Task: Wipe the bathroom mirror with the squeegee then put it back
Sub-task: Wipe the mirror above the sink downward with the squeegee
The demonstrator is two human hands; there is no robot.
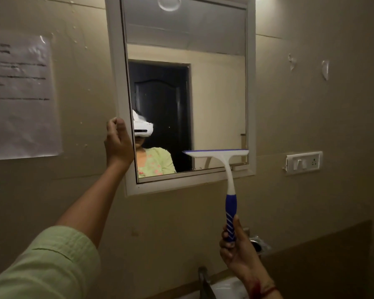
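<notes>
A white-framed mirror (pixel 214 93) hangs on the beige wall; it looks like a cabinet door standing slightly ajar. My left hand (pixel 118 143) grips the frame's left edge about halfway up. My right hand (pixel 238 249) is closed around the blue striped handle of a white squeegee (pixel 227 169). The squeegee stands upright, its blue-edged blade lying level against the glass at the mirror's lower right corner. The glass reflects a person in a light green top, a white headset and a dark door.
A paper notice (pixel 20 98) is taped to the wall at left. A white switch plate (pixel 303 162) sits right of the mirror. Below are a tap (pixel 204 279), a white basin (pixel 227 288) and a metal wall fitting (pixel 257 244).
</notes>
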